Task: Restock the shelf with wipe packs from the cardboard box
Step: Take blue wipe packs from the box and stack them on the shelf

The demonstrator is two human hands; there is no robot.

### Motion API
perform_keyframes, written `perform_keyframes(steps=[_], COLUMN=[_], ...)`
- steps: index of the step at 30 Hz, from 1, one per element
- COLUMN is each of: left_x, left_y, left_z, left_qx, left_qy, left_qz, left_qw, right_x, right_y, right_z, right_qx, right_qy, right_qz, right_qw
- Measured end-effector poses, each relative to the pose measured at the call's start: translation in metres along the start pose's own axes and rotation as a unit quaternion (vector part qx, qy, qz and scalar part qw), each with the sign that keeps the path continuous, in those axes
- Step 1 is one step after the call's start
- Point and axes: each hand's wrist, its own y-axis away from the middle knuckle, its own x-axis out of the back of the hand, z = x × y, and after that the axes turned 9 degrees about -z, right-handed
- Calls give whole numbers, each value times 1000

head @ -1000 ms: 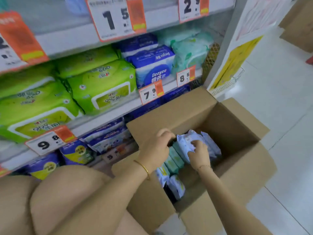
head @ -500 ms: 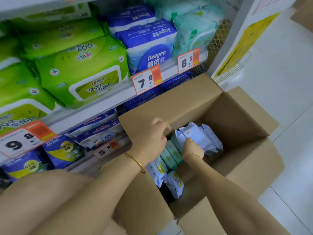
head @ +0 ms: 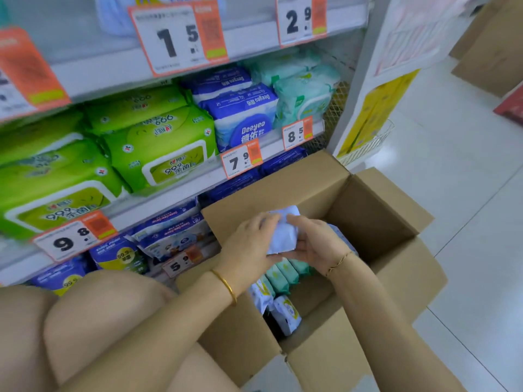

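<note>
Both hands now hold a wipe pack raised above the cardboard box.

I am reading "1 5" on the orange price tag clipped to the upper shelf rail, and "2 9" on the tag beside it. On the middle rail, tags are showing "9 8", "7 9" and "8 5"; a lower one is showing "5". The blue pack is carrying "Deeyeo"; the green packs are showing "99.9".
</note>
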Motion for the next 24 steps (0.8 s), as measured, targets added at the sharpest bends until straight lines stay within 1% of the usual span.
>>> perform_keyframes(steps=[2, 3, 4, 6, 7, 8, 9, 11, 12, 13, 14, 16, 17, 19, 21, 24], left_x=[27, 40, 54, 80, 93, 106, 119, 143, 156, 170, 184, 219, 237, 274, 309, 351], left_y=[7, 11, 16, 29, 37, 45, 52, 67, 73, 79, 84, 93, 95, 92, 81, 57], left_z=[3, 2, -1, -5, -4, -2, 2, 11, 14, 16, 19, 25, 28, 26, 23, 18], left_qx=[4, 17, 36, 44, 35, 20, 6, -12, -20, -30, -41, -70, -80, -74, -67, -71], left_qy=[142, 210, 280, 428, 479, 511, 527, 535, 530, 512, 478, 404, 379, 339, 305, 273], left_qz=[74, 97, 101, 63, 43, 23, 9, 6, 10, 22, 40, 83, 107, 172, 244, 343], left_qw=[987, 973, 954, 901, 876, 859, 850, 845, 848, 858, 877, 908, 916, 922, 918, 896], right_x=[-10, -13, -16, -20, -25, -33, -41, -58, -66, -73, -80, -95, -104, -122, -140, -167], right_y=[16, 24, 31, 40, 46, 53, 59, 70, 75, 78, 80, 84, 85, 86, 83, 67], right_z=[-19, -28, -37, -49, -56, -64, -71, -88, -98, -109, -121, -148, -164, -197, -233, -282], right_qx=[28, 44, 67, 133, 158, 183, 202, 239, 259, 279, 298, 341, 363, 404, 454, 509], right_qy=[24, 48, 69, 113, 146, 166, 165, 135, 122, 119, 126, 142, 142, 149, 173, 200], right_qz=[-14, -3, 18, 55, 56, 29, -16, -96, -116, -125, -128, -126, -124, -120, -95, -47], right_qw=[999, 998, 995, 983, 975, 969, 965, 957, 951, 945, 938, 921, 913, 894, 869, 836])
